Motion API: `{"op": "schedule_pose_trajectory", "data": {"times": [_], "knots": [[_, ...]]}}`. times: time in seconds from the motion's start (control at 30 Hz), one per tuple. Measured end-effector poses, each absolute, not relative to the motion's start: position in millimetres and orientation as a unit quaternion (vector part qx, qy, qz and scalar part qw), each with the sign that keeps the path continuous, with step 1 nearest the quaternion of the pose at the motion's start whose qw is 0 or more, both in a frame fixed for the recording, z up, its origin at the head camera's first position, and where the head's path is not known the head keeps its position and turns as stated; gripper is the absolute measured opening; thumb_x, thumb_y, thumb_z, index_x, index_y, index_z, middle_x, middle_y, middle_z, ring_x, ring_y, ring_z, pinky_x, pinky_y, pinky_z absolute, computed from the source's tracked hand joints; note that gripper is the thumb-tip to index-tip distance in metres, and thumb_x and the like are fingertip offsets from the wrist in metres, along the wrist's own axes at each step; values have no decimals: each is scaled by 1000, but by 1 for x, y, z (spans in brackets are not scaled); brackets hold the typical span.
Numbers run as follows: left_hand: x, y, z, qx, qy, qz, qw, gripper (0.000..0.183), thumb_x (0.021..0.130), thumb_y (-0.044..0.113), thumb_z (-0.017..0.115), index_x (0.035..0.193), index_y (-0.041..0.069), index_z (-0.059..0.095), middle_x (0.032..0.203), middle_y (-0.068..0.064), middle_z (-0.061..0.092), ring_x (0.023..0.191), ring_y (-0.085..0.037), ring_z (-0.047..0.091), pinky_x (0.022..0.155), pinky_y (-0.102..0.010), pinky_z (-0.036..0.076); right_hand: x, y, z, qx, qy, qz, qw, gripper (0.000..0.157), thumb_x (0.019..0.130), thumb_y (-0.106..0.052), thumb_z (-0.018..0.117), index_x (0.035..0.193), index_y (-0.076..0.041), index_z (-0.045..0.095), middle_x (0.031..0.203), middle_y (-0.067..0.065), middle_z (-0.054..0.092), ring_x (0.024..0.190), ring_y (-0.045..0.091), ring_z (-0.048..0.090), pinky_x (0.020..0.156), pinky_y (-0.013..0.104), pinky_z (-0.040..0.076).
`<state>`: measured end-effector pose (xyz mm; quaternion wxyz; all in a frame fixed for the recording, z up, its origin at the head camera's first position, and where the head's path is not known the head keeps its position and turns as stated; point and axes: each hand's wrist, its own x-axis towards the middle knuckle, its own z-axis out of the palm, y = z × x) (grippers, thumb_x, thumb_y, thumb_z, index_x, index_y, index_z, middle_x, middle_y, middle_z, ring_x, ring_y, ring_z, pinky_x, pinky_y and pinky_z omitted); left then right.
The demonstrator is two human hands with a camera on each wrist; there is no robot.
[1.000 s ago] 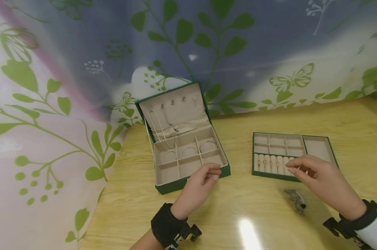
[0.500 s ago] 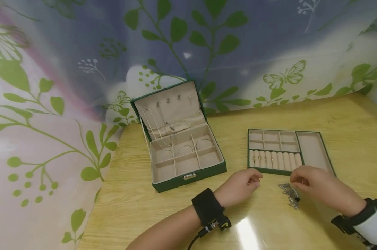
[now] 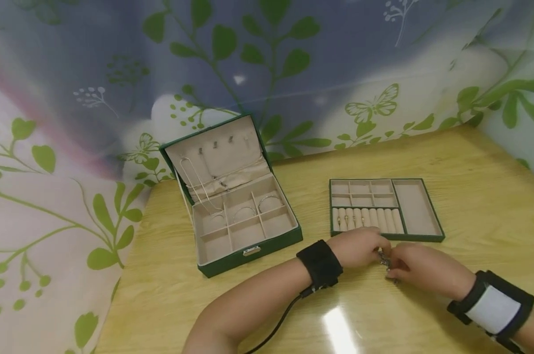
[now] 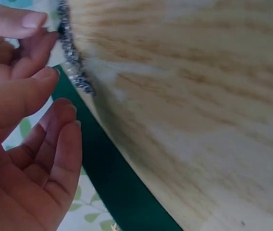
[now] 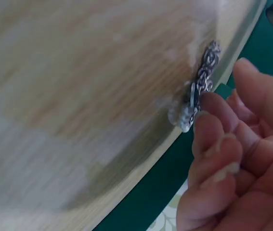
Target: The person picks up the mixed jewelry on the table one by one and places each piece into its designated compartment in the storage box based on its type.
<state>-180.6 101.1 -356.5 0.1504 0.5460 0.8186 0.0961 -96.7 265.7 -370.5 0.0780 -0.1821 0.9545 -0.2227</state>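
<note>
Low on the tabletop lies an ornate silver jewellery piece (image 3: 384,260) with chain-like links and sparkling stones. It appears as a narrow, glittering strip (image 4: 73,55) in the left wrist view. My left hand (image 3: 358,248) comes to it from the left, thumb and fingers bent but apart, with nothing between them. From the other side my right hand (image 3: 426,268) reaches in. Its loosely curled fingertips (image 5: 208,130) are right at the links (image 5: 206,72), while its thumb stands apart from them.
Behind the hands lies a green-edged jewellery tray (image 3: 419,206) with several rings (image 3: 346,220) in its ring rolls. Left of it stands an open green jewellery box (image 3: 275,242) holding bracelets (image 3: 243,214) and necklaces (image 3: 196,179). A patterned curtain (image 3: 320,88) hangs behind the table.
My left hand has moved right, from the jewellery box's front edge to the silver piece. My right hand has left the tray's ring rolls for the piece. The head view has turned right.
</note>
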Motion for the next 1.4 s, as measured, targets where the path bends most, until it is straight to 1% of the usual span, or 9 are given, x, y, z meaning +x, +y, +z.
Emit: {"op": "schedule_pose_trajectory", "data": {"times": [0.1, 0.2, 0.4, 0.53, 0.67, 0.83, 1.07, 1.2, 1.4], "knots": [[-181, 104, -360, 550, 822, 65, 132, 19, 92, 18, 63, 109, 22, 70, 97, 9, 57, 85, 1, 49, 68, -6, 37, -99, 261, -371, -184, 954, -223, 82, 26, 81, -25, 73, 68, -17, 53, 65, -11, 44, 56, 0, 35, 49, 20, 32], [-182, 106, -364, 555, 823, 44, 114, 18, 91, 18, 64, 108, 22, 69, 96, 8, 57, 85, 0, 51, 67, -7, 38, -100, 258, -372, -181, 953, -223, 95, 27, 80, -21, 74, 65, -17, 53, 64, -10, 44, 55, 1, 35, 49, 20, 32], [-180, 107, -369, 550, 828, 28, 108, 9, 94, 19, 60, 98, 21, 68, 90, 9, 55, 81, 0, 50, 66, -7, 37, -102, 257, -372, -179, 948, -226, 133, 27, 80, -9, 72, 63, -16, 53, 63, -10, 43, 55, 3, 36, 50, 21, 32], [-179, 105, -369, 540, 834, 11, 108, 11, 96, 18, 56, 92, 19, 66, 87, 8, 54, 77, -1, 49, 65, -9, 36, -103, 255, -371, -180, 947, -223, 143, 30, 81, -3, 68, 61, -16, 49, 61, -10, 38, 54, 3, 34, 50, 20, 29], [-179, 102, -371, 547, 831, -11, 100, 16, 98, 18, 51, 93, 17, 65, 87, 6, 55, 77, -3, 50, 66, -10, 37, -103, 254, -370, -167, 954, -209, 138, 30, 78, -1, 65, 60, -17, 47, 59, -9, 36, 53, 4, 33, 48, 20, 27], [-182, 95, -369, 555, 825, -13, 110, 18, 99, 17, 47, 93, 17, 64, 87, 7, 53, 78, -3, 49, 67, -11, 37, -102, 257, -368, -159, 957, -208, 120, 23, 75, -1, 63, 64, -16, 49, 61, -8, 41, 53, 5, 35, 47, 21, 29], [-188, 79, -357, 539, 824, 88, 149, 21, 99, 12, 45, 80, 15, 53, 82, 6, 45, 74, -5, 40, 65, -11, 31, -106, 266, -352, -148, 960, -216, 98, 16, 78, -1, 58, 71, -15, 52, 66, -6, 45, 57, 6, 39, 49, 22, 34], [-191, 66, -350, 528, 820, 152, 160, 24, 98, 7, 43, 76, 14, 48, 79, 4, 41, 72, -6, 36, 69, -12, 28, -108, 270, -343, -138, 961, -225, 85, 16, 77, -2, 57, 70, -15, 51, 65, -5, 44, 56, 6, 39, 48, 22, 34], [-192, 48, -341, 499, 820, 226, 165, 21, 98, 7, 43, 80, 13, 50, 82, 3, 43, 77, -7, 38, 70, -13, 32, -109, 277, -331, -135, 961, -235, 49, 17, 79, -2, 58, 72, -15, 50, 67, -5, 42, 59, 6, 38, 51, 22, 32]]}}
